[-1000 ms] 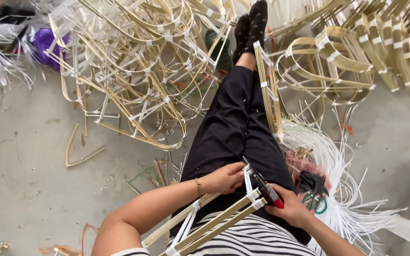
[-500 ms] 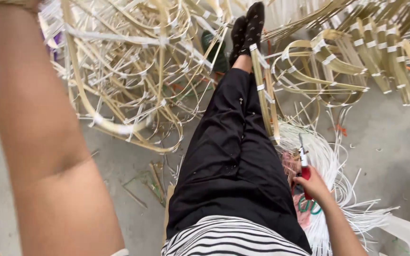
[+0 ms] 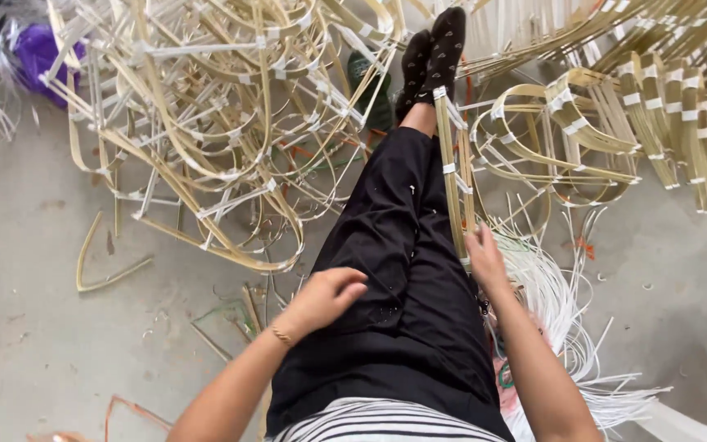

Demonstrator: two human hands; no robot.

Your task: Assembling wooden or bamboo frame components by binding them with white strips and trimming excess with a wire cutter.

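Observation:
I sit on the floor with my legs in black trousers (image 3: 403, 270) stretched out. My right hand (image 3: 484, 260) grips the near end of a straight bamboo frame (image 3: 450, 172) bound with white strips, which lies along my right leg towards my black socks (image 3: 434, 49). Over my left thigh hovers my left hand (image 3: 327, 296), fingers loosely curled and holding nothing, a thin bracelet on its wrist.
A big tangle of bent bamboo frames (image 3: 206, 123) lies on the concrete floor to the left, and more curved frames (image 3: 656, 106) to the right. White plastic strips (image 3: 562, 311) are heaped by my right hip, with green-handled scissors (image 3: 505, 376) partly hidden under my arm. A purple bag (image 3: 38, 53) sits far left.
The frame I held on my lap is gone from my hands. My left arm swung up and came back down over my thigh. My right hand let go of a red-handled tool and took another frame.

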